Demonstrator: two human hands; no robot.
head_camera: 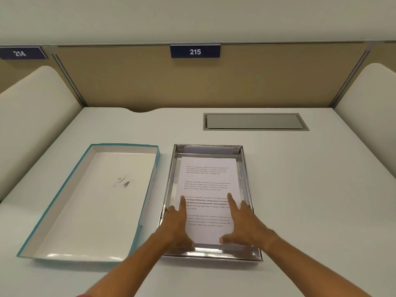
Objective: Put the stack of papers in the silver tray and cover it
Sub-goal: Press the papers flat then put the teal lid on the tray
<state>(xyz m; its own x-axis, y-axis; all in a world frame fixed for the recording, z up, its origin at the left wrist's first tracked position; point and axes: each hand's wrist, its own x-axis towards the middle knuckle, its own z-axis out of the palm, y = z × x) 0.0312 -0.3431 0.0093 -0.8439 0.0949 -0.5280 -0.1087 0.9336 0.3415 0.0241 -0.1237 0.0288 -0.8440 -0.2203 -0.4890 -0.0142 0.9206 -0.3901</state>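
Observation:
The stack of papers, white with printed paragraphs, lies flat inside the silver tray on the white desk. My left hand rests on the stack's left side, index finger stretched out on the top sheet. On the stack's right side lies my right hand, index finger extended and thumb at the near edge. Neither hand grips anything. The cover, a teal-edged lid with a white inside, lies upturned on the desk left of the tray, close beside it.
A grey metal cable hatch is set into the desk behind the tray. Tan partition panels with a sign reading 215 close off the back, and cream dividers stand at both sides.

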